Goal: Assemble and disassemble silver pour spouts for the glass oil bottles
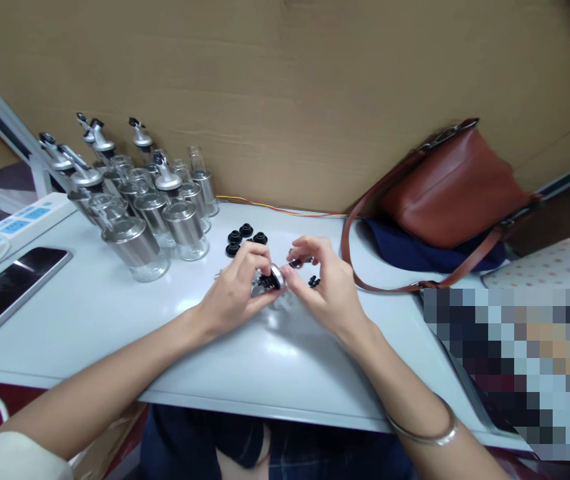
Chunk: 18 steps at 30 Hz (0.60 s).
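Note:
Over the middle of the table, my left hand (pixel 237 283) is closed around a bottle pourer (pixel 277 276) with a silver dome and a black stopper. The pourer lies sideways, its black ribbed end toward my left palm. My right hand (pixel 327 287) has its thumb against the dome and its fingers curled around the spout side, where a small dark part shows between them. Its fingers partly hide the spout. Several black rubber stoppers (pixel 246 231) lie just behind my left hand. Tiny black pieces (pixel 314 281) are on the table beside my right thumb.
Glass bottles with steel sleeves (pixel 132 243) crowd the left back, some topped with pourers (pixel 167 175). A phone (pixel 12 287) and a power strip (pixel 17 223) lie at far left. On the right are a brown handbag (pixel 459 190), its strap, dark blue cloth (pixel 389 247) and a blurred-out patch.

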Available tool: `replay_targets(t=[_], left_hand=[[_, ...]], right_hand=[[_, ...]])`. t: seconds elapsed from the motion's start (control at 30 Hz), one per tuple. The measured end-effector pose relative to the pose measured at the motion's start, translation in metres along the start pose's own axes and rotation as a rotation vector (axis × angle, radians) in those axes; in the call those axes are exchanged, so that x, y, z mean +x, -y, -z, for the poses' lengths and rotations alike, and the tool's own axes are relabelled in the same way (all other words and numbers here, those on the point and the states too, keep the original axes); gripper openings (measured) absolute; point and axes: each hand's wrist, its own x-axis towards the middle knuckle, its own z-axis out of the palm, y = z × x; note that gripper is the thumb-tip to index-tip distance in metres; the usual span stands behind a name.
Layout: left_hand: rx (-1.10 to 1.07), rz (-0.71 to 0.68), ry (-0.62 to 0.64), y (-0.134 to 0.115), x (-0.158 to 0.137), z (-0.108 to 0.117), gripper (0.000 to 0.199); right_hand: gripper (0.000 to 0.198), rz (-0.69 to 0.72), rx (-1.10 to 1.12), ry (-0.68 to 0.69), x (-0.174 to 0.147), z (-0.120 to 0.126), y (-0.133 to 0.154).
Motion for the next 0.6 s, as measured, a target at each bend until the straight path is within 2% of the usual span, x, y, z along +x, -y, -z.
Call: replay_targets(t=[0.1,0.23,0.4,0.5,0.6], left_hand=[[-0.045,0.004,0.004,0.0017,-0.0017,-0.0025,0.03],[-0.099,-0.043,0.024,0.0014,-0.003,-0.0045,0.032],[-0.131,-0.096,0.056,0.0011,-0.0054,-0.004,0.027],[-0.208,-0.047,0.037,-0.0009,-0.0054,-0.0044,0.03],[-0.368,0.11,0.028,-0.0055,-0.0034,-0.005,0.037]], right_hand=[[0.007,-0.007,-0.023,0.049,0.0023,0.0025,-0.0004],[0.007,0.073,0.042,0.017,0.0024,0.003,0.0018],[0.025,0.078,0.102,0.148,0.0019,0.0034,0.0031],[0.019,0.091,0.129,0.125,0.0013,0.0046,0.0046],[0.019,0.172,0.11,0.034,0.0008,0.0052,0.0049]])
